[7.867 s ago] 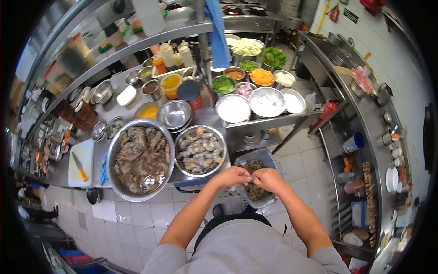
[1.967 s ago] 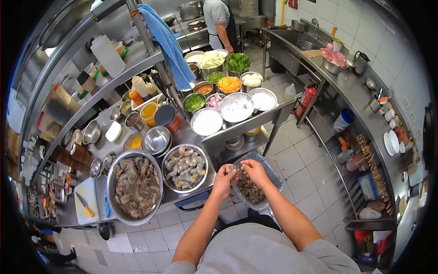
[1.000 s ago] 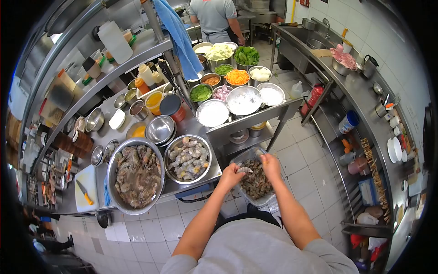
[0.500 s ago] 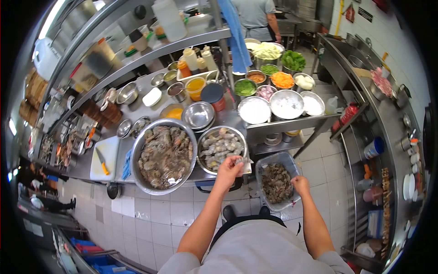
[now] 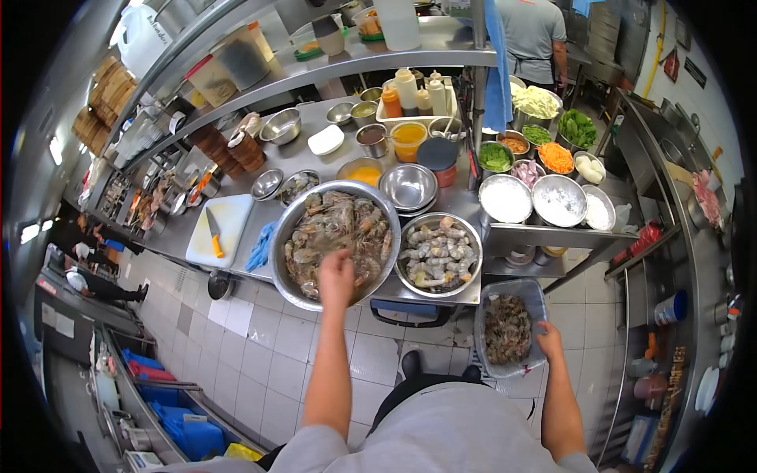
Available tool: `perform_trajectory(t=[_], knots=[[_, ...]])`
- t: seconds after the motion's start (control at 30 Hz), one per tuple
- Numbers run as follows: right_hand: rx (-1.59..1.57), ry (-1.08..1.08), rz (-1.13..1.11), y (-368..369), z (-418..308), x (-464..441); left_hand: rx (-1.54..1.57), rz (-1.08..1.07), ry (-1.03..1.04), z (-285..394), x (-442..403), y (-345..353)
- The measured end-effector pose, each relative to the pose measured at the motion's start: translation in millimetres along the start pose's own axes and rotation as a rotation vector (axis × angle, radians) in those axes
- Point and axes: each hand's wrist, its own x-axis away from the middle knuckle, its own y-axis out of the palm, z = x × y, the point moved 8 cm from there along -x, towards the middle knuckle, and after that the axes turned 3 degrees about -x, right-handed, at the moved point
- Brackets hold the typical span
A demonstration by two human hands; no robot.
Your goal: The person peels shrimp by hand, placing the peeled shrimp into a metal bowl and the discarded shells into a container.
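My left hand reaches over the near side of a large metal bowl of whole unpeeled shrimp in murky liquid. Its fingertips are blurred against the shrimp, so whether they grip one is unclear. My right hand is beside the right rim of a clear plastic tub, its fingers loosely apart with nothing visible in them. Inside the tub lies a heap of shrimp heads and shells. Between bowl and tub, a smaller metal bowl holds peeled grey shrimp.
To the left, a knife lies on a white cutting board, with a blue cloth alongside. Empty metal bowls stand behind the shrimp. Bowls of white powder and cut vegetables sit back right. Another person stands farther back.
My left hand has moved left from above the peeled shrimp to the large bowl of whole shrimp. My right hand stays by the tub, its fingers looser. The view has shifted left.
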Motion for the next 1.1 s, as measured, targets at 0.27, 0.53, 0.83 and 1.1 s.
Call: perform_trajectory(t=[0.27, 0.53, 0.83, 1.1], knots=[[-0.214, 0.13, -0.301, 52.6, 31.1, -22.5, -0.484, -0.391, -0.083, -94.5, -51.5, 25.7], [-0.324, 0.032, -0.302, 31.9, -89.8, 0.9, 0.208, -0.365, -0.413, -76.0, -40.4, 2.7], [-0.263, -0.502, -0.261, -14.3, -345.0, 56.4, 0.879, -0.628, -0.435, 112.4, 33.6, 76.2], [-0.133, -0.557, -0.198, -1.8, -308.4, 40.2, 0.859, -1.043, -0.46, 187.7, 124.4, 200.0]])
